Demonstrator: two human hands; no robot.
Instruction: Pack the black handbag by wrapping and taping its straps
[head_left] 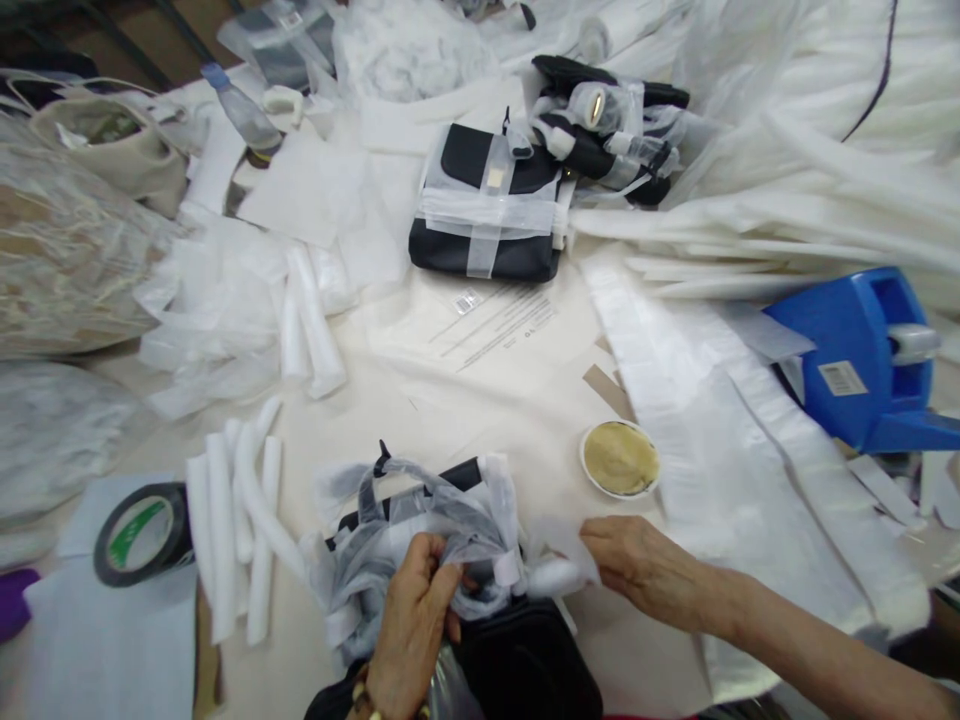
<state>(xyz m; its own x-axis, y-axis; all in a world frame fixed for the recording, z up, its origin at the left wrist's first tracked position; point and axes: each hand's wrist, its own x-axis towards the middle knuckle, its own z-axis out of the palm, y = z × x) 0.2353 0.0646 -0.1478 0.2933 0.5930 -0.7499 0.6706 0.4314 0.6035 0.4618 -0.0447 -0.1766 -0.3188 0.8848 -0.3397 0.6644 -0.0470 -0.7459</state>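
Note:
A black handbag (529, 660) lies at the near edge of the table, its straps bundled in translucent plastic wrap (480, 525). My left hand (416, 625), with a beaded bracelet at the wrist, is closed on the wrapped strap, thumb and fingers pinching it. To the right, my right hand (637, 570) is closed on the end of a thin sheet of white wrapping (562, 575) that sticks out from the bag's side. Its fingertips are partly hidden by the sheet. Just above that hand sits a round dish of yellowish paste (621, 458).
White foam tubes (217, 540) and a roll of dark tape (142, 535) lie at left. Another wrapped black bag (487, 205) stands farther back. A blue tape dispenser (847, 360) is at right beside stacked white plastic sheets (735, 480). A plastic bottle (244, 115) leans at upper left.

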